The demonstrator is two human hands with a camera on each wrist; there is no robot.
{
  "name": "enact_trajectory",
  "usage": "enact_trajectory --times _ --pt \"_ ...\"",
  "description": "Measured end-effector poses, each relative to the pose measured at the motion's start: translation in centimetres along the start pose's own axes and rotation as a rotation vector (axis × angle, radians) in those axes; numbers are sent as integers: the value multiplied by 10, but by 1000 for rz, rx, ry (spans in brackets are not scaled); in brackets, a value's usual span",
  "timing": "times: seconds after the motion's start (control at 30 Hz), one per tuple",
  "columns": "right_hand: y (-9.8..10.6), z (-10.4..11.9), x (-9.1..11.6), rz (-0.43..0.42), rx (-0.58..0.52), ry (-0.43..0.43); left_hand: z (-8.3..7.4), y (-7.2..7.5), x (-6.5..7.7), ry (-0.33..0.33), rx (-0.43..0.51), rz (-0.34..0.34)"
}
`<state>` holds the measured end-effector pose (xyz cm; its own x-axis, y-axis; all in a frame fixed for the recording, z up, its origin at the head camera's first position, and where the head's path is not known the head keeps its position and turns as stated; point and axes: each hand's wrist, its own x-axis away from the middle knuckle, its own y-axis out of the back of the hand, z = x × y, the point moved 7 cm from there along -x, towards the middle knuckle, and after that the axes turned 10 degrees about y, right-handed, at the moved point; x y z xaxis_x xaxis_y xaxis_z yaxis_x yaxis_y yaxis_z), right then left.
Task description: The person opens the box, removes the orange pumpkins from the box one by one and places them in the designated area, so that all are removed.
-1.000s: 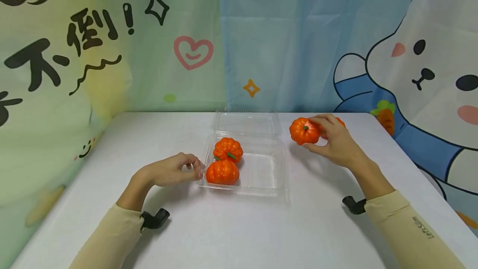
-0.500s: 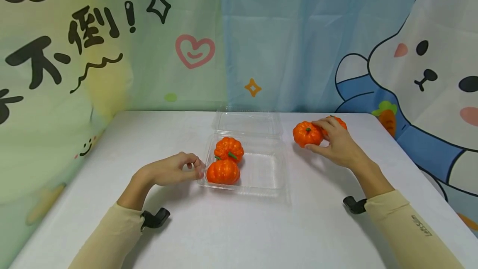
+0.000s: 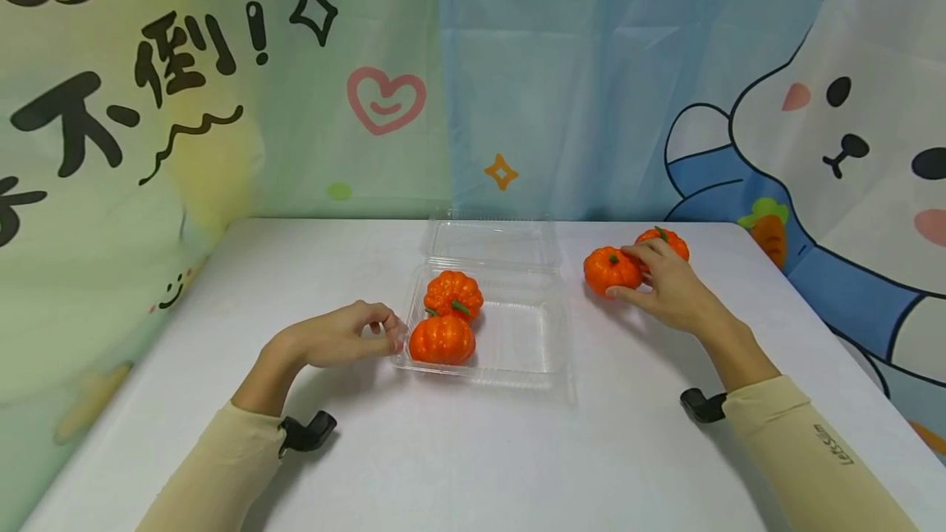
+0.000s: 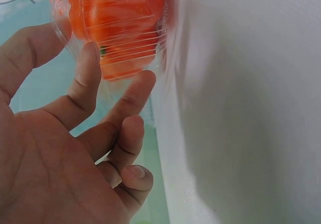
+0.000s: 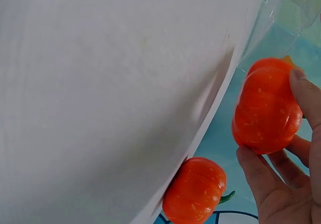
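My right hand [image 3: 661,290] grips a small orange toy pumpkin [image 3: 612,269] between thumb and fingers, close over the table at the right. Its green stem shows in the head view, and part of its side is hidden by the fingers. A second pumpkin [image 3: 668,240] sits just behind that hand, also with a green stem. My left hand [image 3: 347,335] pinches the left rim of an open clear plastic container [image 3: 517,339], thumb and index finger at its wall. Inside, at the left, are a ribbed pumpkin [image 3: 449,294] and a smoother pumpkin [image 3: 442,341] in front of it.
The container's clear lid [image 3: 491,245] lies folded back toward the rear edge. Everything stands on a white table [image 3: 473,458]. Behind it hangs a printed curtain [image 3: 517,80] with a cartoon bear. Black wrist mounts [image 3: 306,433] project near both sleeves.
My right hand has lowered slightly, with its pumpkin moving down and a little right in the head view. More of the pumpkin behind it now shows. My left hand stays put.
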<state>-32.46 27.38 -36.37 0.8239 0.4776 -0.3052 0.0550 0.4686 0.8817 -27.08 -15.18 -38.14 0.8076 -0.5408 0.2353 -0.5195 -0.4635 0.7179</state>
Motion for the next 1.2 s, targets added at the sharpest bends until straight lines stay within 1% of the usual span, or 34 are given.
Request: enact_trajectory --times 0.1,0.23,0.37,0.57,0.7,0.93,1.1,1.2 --pt "-1 0 0 7 -1 0 0 0 0 8 -1 -1" --pt "-1 -1 1 14 7 -5 -1 -1 0 -9 -3 2" --pt "-3 -4 2 30 20 -25 0 0 0 -4 1 0" --pt "-7 -8 4 69 20 -58 -2 -1 0 -23 4 5" --pt "-8 -9 4 81 25 -62 -3 -1 0 -35 -4 4" --pt "-11 -11 5 106 8 -100 -2 0 0 -21 -16 1" --pt "-12 -11 5 117 -10 -128 -2 0 0 -37 -6 0" --pt "-13 -11 4 119 -2 -122 -2 0 0 -44 4 3"
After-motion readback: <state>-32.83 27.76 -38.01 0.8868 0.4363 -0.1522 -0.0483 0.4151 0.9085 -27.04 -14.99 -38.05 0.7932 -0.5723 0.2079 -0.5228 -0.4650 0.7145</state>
